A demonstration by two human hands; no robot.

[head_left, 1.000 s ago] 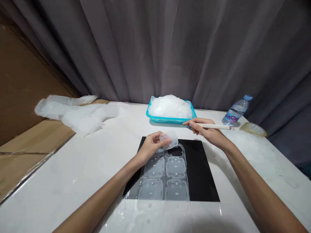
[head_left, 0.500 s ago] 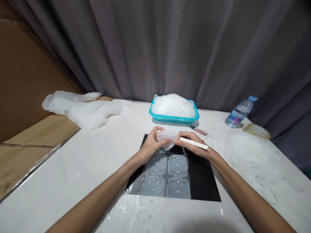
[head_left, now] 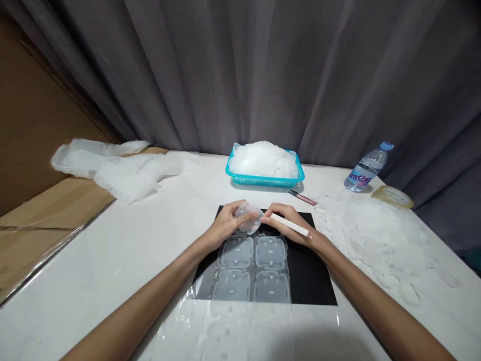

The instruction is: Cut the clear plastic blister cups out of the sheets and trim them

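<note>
My left hand [head_left: 224, 224] grips a small translucent plastic piece [head_left: 251, 207] with rounded corners, its thumb lying across the face. In my right hand [head_left: 288, 219] is a slim white pen-like tool [head_left: 292, 226], its back end pointing right toward the wrist. The fingertips of that hand meet the piece's right edge, and the tool's tip is too small to make out. Below both hands, a clear sheet of several rounded-square plastic pieces [head_left: 236, 252] lies partly on a black mat [head_left: 311, 276] and runs toward me over the white table.
Behind the mat stands a turquoise basket [head_left: 265, 181] heaped with whitish pieces [head_left: 263, 158]. A thin pink-handled tool [head_left: 303, 197] lies before it. At right are a water bottle [head_left: 366, 170], a tape roll [head_left: 392, 196] and scattered clear scraps [head_left: 387, 235]. Plastic bags [head_left: 124, 175] rest beside cardboard [head_left: 48, 205] at left.
The plastic piece has been turned in my left hand, so more of its face shows. Both hands sit slightly further left, and the whole view has shifted a little.
</note>
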